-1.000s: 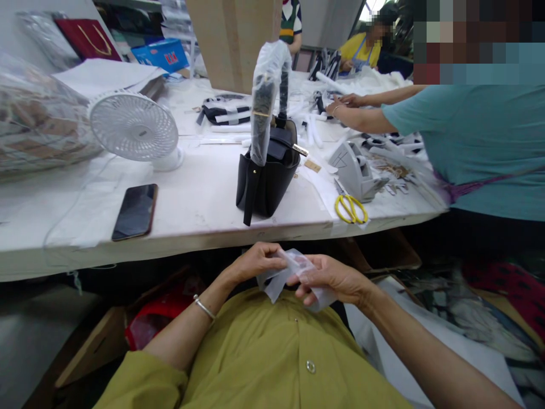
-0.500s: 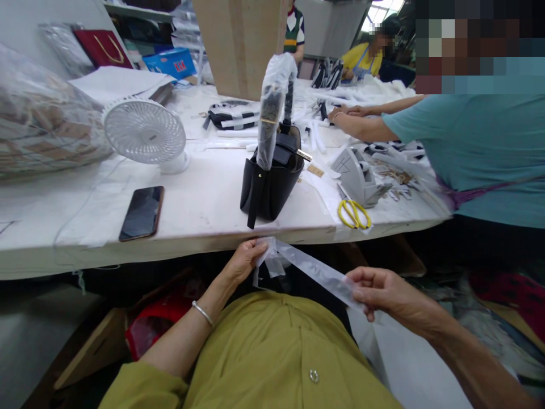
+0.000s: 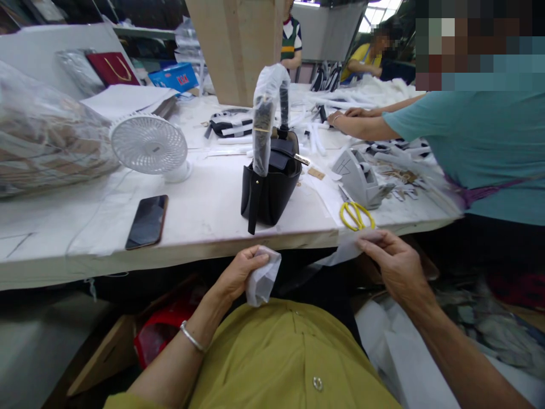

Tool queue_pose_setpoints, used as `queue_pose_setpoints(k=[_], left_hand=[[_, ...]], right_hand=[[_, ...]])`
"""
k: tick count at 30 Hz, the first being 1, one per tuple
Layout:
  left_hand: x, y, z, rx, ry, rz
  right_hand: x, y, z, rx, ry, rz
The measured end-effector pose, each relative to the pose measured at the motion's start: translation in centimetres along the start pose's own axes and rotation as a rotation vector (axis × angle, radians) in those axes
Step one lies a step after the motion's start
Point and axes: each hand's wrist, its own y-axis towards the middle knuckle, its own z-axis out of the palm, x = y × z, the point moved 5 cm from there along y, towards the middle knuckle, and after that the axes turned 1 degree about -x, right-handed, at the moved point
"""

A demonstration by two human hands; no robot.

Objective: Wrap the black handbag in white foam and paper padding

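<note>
My left hand (image 3: 240,271) pinches a folded bunch of translucent white plastic film (image 3: 263,278) below the table's front edge. Off to the right, my right hand (image 3: 394,258) is closed on the end of a thin translucent strip (image 3: 347,250), which trails down leftward and blurs. Whether the strip joins the bunch I cannot tell. Beyond my hands, a black handbag (image 3: 272,190) stands upright by the table edge, its raised handle (image 3: 261,130) wrapped in clear plastic. Yellow-handled scissors (image 3: 356,216) lie just past my right hand.
A phone (image 3: 147,221) and a small white fan (image 3: 149,145) are on the table (image 3: 204,210) at left. A grey tape dispenser (image 3: 357,176) stands behind the scissors. At right, a co-worker in a teal shirt (image 3: 481,153) reaches over the table. A large cardboard box (image 3: 238,51) rises behind.
My right hand has moved up and right with the strip, which was stretched taut between both hands and now trails loose. The film in my left hand is more bunched.
</note>
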Motion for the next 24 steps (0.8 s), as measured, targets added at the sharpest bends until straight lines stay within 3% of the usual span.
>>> queue_pose_setpoints(k=[5, 9, 12, 16, 20, 24], left_hand=[[-1.1, -0.7, 1.8, 0.129, -0.149, 0.033], [-1.3, -0.3, 2.1, 0.138, -0.117, 0.082], [-1.2, 0.0, 1.9, 0.132, -0.087, 0.087], [-0.4, 0.1, 1.8, 0.236, 0.089, -0.012], [0.6, 0.0, 1.3, 0.285, 0.261, -0.109], [1.4, -0.2, 1.1, 0.257, 0.292, -0.129]], right_hand=[[-1.1, -0.9, 6.4, 0.302, -0.069, 0.067], [-4.1, -3.3, 10.7, 0.521, -0.008, 0.282], [-6.3, -5.4, 12.7, 0.613, 0.126, 0.514], [-6.7, -6.1, 14.3, 0.597, 0.375, 0.695], [-5.5, -4.0, 14.1, 0.434, 0.566, 0.674], [-5.3, -2.9, 13.1, 0.312, 0.621, 0.651]])
